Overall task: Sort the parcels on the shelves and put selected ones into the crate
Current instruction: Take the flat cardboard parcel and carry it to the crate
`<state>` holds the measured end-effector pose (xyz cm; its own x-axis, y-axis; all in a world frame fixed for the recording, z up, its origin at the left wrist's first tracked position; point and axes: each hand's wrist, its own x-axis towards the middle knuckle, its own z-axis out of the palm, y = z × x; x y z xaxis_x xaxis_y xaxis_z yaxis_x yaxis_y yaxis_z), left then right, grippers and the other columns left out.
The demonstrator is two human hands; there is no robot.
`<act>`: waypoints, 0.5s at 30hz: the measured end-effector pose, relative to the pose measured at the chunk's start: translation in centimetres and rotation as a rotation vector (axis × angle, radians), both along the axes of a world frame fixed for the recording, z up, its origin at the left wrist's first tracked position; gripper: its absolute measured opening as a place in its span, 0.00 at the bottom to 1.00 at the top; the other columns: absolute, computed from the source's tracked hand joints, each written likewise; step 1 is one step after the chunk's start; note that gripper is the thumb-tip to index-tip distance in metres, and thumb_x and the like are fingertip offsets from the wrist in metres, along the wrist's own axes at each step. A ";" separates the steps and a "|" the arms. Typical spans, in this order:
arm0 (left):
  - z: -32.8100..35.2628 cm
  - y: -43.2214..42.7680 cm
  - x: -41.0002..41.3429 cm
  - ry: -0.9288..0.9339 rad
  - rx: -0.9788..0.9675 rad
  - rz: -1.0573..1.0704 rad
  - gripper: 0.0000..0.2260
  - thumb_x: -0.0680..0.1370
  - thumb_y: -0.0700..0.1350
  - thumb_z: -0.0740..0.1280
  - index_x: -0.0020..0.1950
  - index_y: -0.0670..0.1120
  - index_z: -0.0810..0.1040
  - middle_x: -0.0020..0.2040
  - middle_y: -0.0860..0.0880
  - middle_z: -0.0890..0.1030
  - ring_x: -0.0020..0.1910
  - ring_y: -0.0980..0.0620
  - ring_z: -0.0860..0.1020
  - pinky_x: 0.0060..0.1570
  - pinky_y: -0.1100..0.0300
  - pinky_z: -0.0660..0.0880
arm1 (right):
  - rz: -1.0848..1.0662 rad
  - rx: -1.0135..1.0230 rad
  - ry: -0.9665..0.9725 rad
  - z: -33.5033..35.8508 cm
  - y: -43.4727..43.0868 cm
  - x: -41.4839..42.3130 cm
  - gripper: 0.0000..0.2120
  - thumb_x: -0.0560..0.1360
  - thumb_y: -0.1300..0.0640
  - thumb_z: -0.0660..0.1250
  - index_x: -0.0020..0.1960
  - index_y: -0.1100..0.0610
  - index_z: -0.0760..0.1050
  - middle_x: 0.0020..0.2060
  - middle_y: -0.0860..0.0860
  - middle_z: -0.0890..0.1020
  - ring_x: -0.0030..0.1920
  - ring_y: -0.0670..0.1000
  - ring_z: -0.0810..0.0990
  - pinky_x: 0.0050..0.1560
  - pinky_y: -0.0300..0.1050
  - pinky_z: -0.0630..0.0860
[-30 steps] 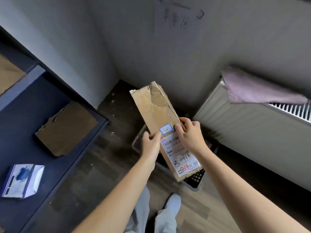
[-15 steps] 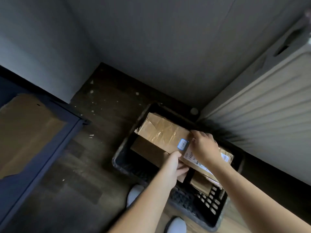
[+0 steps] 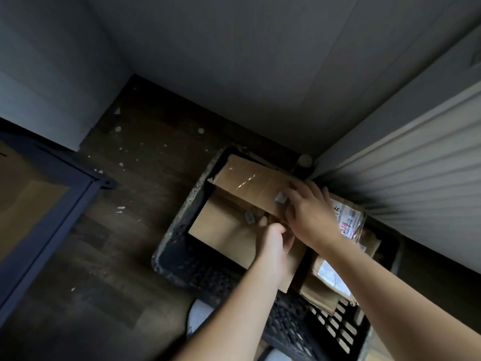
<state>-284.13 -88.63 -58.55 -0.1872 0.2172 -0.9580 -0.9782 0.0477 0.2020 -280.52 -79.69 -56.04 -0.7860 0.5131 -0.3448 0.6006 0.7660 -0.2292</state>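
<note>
Standing on dark floorboards [image 3: 145, 178] in a grey-walled corner [image 3: 133, 69], crate [image 3: 179, 222] holds parcel [image 3: 247, 178] under right hand [image 3: 312, 217], fingers [image 3: 302, 188] straight

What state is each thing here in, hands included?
crate, on the floor, holding several parcels.
long parcel, taped shut, lying across the other parcels in the crate.
flat parcel, lying under the long parcel.
right hand, fingers straight, pressing on the long parcel.
left hand, fingers curled at the long parcel's near edge; grip unclear.
shelf, bearing a brown parcel.
</note>
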 end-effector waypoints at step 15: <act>2.4 -1.4 -2.0 0.095 0.034 -0.016 0.25 0.76 0.30 0.54 0.70 0.48 0.65 0.59 0.38 0.78 0.49 0.45 0.79 0.44 0.54 0.81 | -0.137 -0.084 0.022 1.4 -1.6 -0.3 0.21 0.73 0.63 0.66 0.66 0.61 0.74 0.65 0.61 0.72 0.68 0.64 0.66 0.69 0.61 0.63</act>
<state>-286.14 -90.01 -56.16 -0.2735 0.2534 -0.9279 -0.9536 0.0545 0.2960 -280.81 -81.32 -54.64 -0.7186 0.5861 -0.3742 0.6921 0.6550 -0.3033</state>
